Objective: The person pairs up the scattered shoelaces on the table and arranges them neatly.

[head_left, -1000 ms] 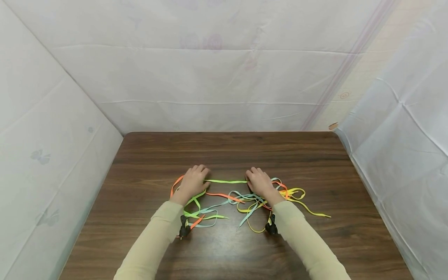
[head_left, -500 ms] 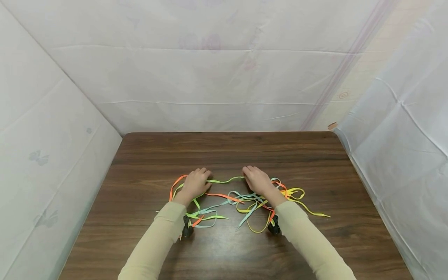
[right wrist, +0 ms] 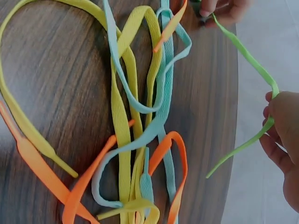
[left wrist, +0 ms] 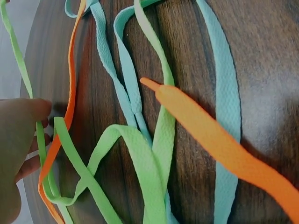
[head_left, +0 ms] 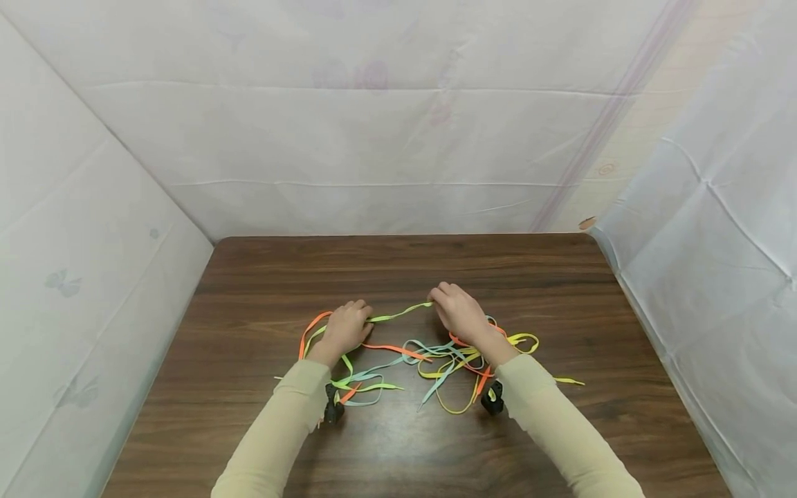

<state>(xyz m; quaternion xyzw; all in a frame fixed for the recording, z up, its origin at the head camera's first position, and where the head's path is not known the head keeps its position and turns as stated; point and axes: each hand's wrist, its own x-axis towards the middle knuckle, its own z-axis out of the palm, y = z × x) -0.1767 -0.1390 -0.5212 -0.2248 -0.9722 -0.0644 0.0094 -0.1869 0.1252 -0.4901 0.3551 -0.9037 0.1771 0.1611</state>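
Observation:
A bright green shoelace (head_left: 398, 315) runs between the two hands, rising toward the right. My left hand (head_left: 349, 325) pinches it low over the table, and more of the green lace trails below that hand. Near the lace's far end my right hand (head_left: 461, 315) pinches it, a little higher; in the right wrist view its tip (right wrist: 210, 175) hangs free below the fingers. Orange lace (left wrist: 205, 133) and light blue lace (left wrist: 227, 93) lie under and beside my left hand. Close to my right wrist is a loose tangle of yellow lace (right wrist: 121, 154), light blue lace and orange lace.
The laces lie on a dark wood table (head_left: 398, 456). Pale printed cloth (head_left: 386, 138) rises behind it and on both sides. Black wrist camera mounts (head_left: 334, 404) hang under both sleeves, near the loose laces.
My right hand has moved up and slightly left, lifting its end of the green shoelace. The stretch between the hands went from straight to slack and now slopes. My left hand has hardly moved.

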